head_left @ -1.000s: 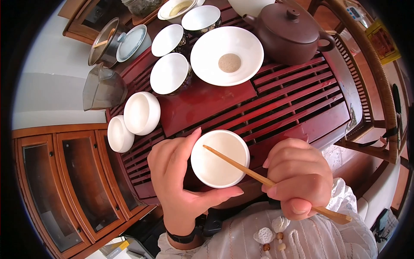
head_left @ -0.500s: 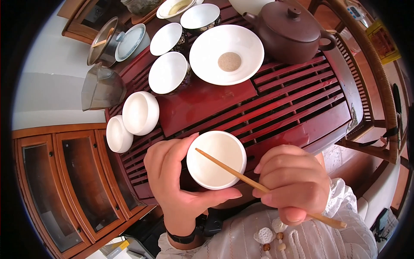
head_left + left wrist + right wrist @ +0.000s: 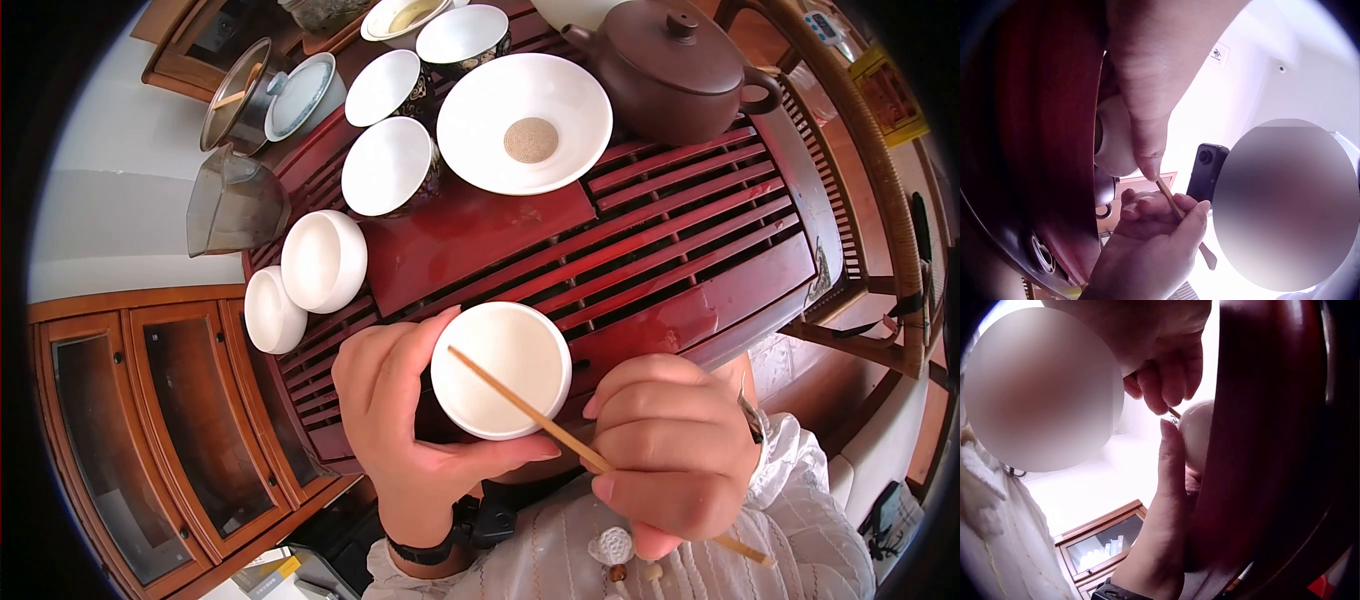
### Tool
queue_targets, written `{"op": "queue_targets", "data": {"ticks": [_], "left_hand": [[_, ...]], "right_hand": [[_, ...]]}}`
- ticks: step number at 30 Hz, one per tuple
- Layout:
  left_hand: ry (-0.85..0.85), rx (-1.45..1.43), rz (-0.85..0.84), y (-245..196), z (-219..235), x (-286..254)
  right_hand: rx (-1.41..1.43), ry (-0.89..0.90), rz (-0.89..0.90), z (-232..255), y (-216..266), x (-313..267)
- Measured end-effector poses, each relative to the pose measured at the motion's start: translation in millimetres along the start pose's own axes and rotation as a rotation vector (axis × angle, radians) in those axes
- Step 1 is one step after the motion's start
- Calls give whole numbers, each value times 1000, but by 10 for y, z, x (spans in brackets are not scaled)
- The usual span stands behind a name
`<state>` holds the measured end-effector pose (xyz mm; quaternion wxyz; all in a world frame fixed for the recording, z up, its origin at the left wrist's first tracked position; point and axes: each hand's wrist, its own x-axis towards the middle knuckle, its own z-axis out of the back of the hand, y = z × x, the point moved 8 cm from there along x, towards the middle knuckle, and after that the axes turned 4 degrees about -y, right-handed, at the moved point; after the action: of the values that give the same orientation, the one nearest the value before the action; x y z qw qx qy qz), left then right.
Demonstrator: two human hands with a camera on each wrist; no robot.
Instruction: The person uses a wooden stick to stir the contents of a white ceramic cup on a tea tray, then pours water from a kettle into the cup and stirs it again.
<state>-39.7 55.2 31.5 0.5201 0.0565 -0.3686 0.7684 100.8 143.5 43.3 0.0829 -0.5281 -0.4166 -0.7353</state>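
A small white cup (image 3: 500, 372) sits in my left hand (image 3: 405, 420), its opening up, with the fingers on its far left side and the thumb along its near side. The inside looks plain white. My right hand (image 3: 672, 445) grips a slim wooden tea pick (image 3: 525, 408) across the curled fingers. Its thin tip lies over the cup's opening, while its flared end sticks out below the hand. In the left wrist view the flared end of the pick (image 3: 1207, 256) shows past the right hand (image 3: 1154, 250). The right wrist view shows the left thumb (image 3: 1171, 456) against the cup (image 3: 1197, 434).
Beyond the hands, a red slatted tea tray (image 3: 680, 235) bears a wide white bowl (image 3: 465, 120) with brown grains, a dark teapot (image 3: 670, 75), two white cups (image 3: 325, 262) and several dark-patterned cups (image 3: 385, 165). A glass pitcher (image 3: 235, 205) stands left, a rattan chair (image 3: 860, 150) right.
My right hand has moved down toward my body and tilted the tea pick more steeply. Its tip has shifted left over the cup, and the cup has moved slightly left.
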Motion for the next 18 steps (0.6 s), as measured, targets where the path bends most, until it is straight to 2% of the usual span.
{"op": "queue_targets", "data": {"ticks": [2, 6, 11, 15, 18], "left_hand": [[-2, -2, -6, -14, 8, 7], [9, -4, -4, -6, 1, 12], [6, 1, -6, -14, 3, 12], [13, -1, -4, -17, -3, 18], [9, -6, -3, -11, -7, 13]], "right_hand": [[112, -36, 20, 19, -3, -14], [26, -19, 40, 11, 27, -18], [128, -10, 1, 27, -27, -5], [35, -9, 17, 12, 19, -13], [125, 14, -15, 17, -31, -13]]}}
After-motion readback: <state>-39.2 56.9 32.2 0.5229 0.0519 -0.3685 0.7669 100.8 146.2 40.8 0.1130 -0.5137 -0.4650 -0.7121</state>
